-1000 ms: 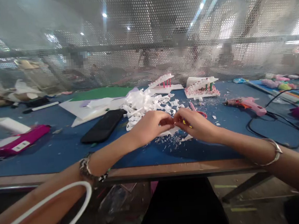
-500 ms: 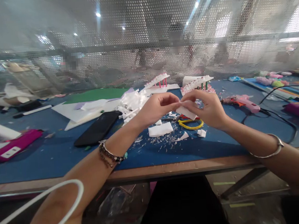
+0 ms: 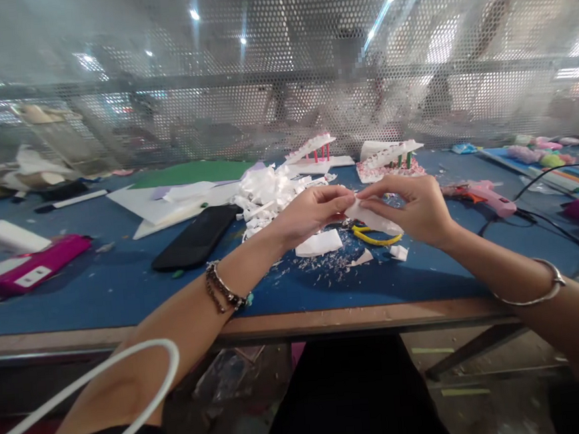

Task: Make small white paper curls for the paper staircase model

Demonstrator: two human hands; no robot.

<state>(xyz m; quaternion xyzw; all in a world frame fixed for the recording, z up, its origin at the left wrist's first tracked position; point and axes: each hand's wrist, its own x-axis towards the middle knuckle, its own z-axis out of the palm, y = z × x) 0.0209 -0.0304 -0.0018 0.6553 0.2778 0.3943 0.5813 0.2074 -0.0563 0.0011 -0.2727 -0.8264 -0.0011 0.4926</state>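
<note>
A small white sheet piece (image 3: 377, 218), thin like foam or paper, is pinched between the fingertips of my left hand (image 3: 314, 212) and my right hand (image 3: 409, 204). Both hands meet at its upper left edge, above the table. Below it lie yellow-handled scissors (image 3: 379, 238), partly hidden by the piece and my right hand. A flat white rectangle (image 3: 318, 243) rests on the table under my left hand, among tiny white shreds. Small white scraps (image 3: 398, 253) lie to its right. Behind my left hand is a heap of white scraps (image 3: 267, 192).
A black phone (image 3: 195, 238) lies left of my left arm. Two white slanted models on small posts (image 3: 314, 151) stand at the back. On the right are a pink glue gun (image 3: 491, 198) and its black cord (image 3: 561, 229). A magenta box (image 3: 37, 263) sits at the left.
The view has shifted slightly, so the table appears a little to the right. The white piece now shows more of its broad face between my hands, which stay together.
</note>
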